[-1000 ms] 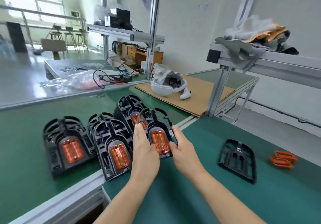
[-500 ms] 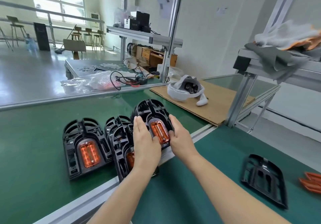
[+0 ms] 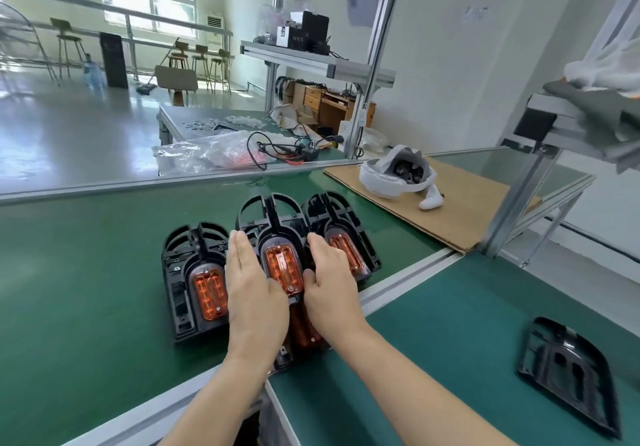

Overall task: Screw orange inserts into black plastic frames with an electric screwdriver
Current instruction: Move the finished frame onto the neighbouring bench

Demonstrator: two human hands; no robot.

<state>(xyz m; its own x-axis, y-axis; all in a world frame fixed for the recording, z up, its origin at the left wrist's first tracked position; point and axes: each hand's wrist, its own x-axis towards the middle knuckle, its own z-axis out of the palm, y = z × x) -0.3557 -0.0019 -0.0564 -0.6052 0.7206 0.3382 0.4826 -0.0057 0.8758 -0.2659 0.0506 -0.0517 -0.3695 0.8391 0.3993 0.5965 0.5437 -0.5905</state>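
- Black plastic frame (image 3: 273,234) with its orange insert (image 3: 284,269) fitted lies at frame centre on the green bench (image 3: 86,272), stacked over another assembly, between two more finished assemblies at left (image 3: 194,279) and right (image 3: 343,234).
- Left hand (image 3: 254,293) and right hand (image 3: 330,286) flank it, fingers straight, flat against its sides, gripping nothing.
- Bare frame (image 3: 568,373), lower right, has no insert: judged four done, one left. No screwdriver visible.
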